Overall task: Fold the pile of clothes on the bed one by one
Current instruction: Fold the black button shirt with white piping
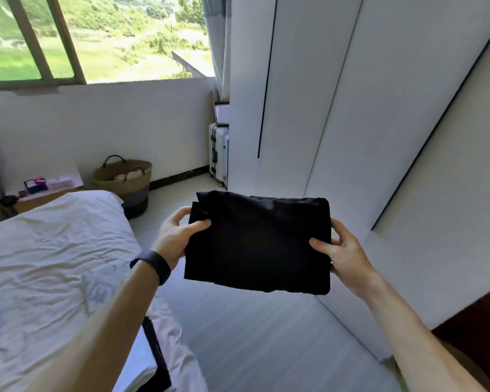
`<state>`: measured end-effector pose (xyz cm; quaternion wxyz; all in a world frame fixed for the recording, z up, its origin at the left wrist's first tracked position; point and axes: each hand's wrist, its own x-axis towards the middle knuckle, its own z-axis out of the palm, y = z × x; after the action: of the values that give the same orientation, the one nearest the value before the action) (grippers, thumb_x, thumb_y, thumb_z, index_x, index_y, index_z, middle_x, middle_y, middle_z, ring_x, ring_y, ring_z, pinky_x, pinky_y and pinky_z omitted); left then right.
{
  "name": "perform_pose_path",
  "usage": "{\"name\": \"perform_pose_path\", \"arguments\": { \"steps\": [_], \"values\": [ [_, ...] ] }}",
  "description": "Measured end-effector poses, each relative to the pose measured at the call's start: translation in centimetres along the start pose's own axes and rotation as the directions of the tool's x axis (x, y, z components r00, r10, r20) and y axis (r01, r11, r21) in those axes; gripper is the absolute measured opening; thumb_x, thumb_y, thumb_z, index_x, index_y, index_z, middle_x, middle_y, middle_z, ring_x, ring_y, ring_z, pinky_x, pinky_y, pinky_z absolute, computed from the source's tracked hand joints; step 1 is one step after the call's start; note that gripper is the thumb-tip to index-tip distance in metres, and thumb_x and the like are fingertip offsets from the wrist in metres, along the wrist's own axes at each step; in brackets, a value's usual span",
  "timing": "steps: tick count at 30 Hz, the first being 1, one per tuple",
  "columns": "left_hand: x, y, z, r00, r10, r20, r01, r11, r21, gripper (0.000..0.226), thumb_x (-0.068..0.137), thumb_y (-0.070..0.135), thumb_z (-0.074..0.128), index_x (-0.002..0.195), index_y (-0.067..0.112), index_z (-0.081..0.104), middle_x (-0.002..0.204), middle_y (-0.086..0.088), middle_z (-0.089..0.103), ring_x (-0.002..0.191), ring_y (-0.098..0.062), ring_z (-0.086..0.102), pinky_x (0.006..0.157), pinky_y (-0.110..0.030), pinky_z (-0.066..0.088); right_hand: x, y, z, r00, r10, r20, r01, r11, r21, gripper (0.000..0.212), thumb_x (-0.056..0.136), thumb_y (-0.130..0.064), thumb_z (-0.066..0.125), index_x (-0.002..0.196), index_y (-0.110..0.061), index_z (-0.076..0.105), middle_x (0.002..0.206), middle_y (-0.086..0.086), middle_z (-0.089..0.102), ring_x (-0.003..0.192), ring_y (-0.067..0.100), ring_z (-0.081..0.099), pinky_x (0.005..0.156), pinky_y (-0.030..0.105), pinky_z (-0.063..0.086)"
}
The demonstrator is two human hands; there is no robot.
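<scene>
The left hand (178,236) and right hand (341,250) grip a folded, matte black fabric rectangle (258,241) beside the rumpled white bed (54,250).

Folded black garment (257,241) between hands

The person's left hand (178,236), with a black band (150,265) round its wrist, gripped the left edge of a folded black fabric garment (258,244), thumb on its front and fingers curled behind. The right hand (343,250) gripped the opposite edge likewise. Both bare forearms stretched forward, angled inward.
</scene>
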<state>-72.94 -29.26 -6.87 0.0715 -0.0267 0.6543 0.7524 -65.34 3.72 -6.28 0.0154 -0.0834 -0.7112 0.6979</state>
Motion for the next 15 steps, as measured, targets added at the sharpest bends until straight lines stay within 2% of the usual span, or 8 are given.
{"name": "perform_pose_path", "arguments": {
  "steps": [2, 7, 11, 15],
  "values": [
    [1.6, -1.0, 1.0, 0.996, -0.014, -0.088, 0.012, 1.000, -0.019, 0.029, 0.087, 0.017, 0.076, 0.111, 0.030, 0.067, 0.094, 0.005, 0.076, 0.082, -0.016, 0.075, 0.061, -0.030, 0.059, 4.2, -0.3, -1.2, 0.996, 0.008, 0.085, -0.007, 1.000, -0.019, 0.043, 0.096, -0.009, 0.068, 0.128, -0.035, 0.059, 0.109, 0.007, 0.076, 0.099, 0.026, 0.075, 0.075, 0.038, 0.062],
    [4.1, -2.5, 2.9, 0.961, -0.068, -0.268, 0.048, 0.995, -0.082, 0.030, 0.087, 0.019, 0.076, 0.112, 0.032, 0.066, 0.102, 0.001, 0.075, 0.092, -0.021, 0.073, 0.067, -0.036, 0.060, 12.9, -0.9, -2.7, 0.966, 0.039, 0.256, -0.024, 0.998, -0.063, 0.044, 0.095, -0.008, 0.068, 0.130, -0.034, 0.058, 0.109, 0.006, 0.077, 0.101, 0.026, 0.074, 0.087, 0.044, 0.060],
    [4.5, -3.6, 2.5, 0.899, -0.106, -0.424, 0.057, 0.990, -0.127, 0.032, 0.083, 0.017, 0.079, 0.111, 0.027, 0.068, 0.100, -0.007, 0.077, 0.086, -0.022, 0.076, 0.062, -0.034, 0.059, 18.1, 0.6, -1.4, 0.908, 0.108, 0.404, -0.068, 0.991, -0.111, 0.046, 0.094, -0.011, 0.070, 0.130, -0.040, 0.059, 0.108, 0.010, 0.077, 0.100, 0.029, 0.074, 0.084, 0.048, 0.061],
    [4.9, -4.7, 0.2, 0.818, -0.137, -0.559, 0.052, 0.985, -0.166, 0.033, 0.083, 0.015, 0.080, 0.112, 0.024, 0.067, 0.103, -0.009, 0.075, 0.088, -0.025, 0.075, 0.066, -0.036, 0.059, 23.3, 2.1, 3.0, 0.829, 0.167, 0.533, -0.097, 0.983, -0.157, 0.044, 0.095, -0.011, 0.069, 0.120, -0.046, 0.063, 0.110, 0.010, 0.077, 0.099, 0.030, 0.075, 0.073, 0.043, 0.061]
  ]
}}
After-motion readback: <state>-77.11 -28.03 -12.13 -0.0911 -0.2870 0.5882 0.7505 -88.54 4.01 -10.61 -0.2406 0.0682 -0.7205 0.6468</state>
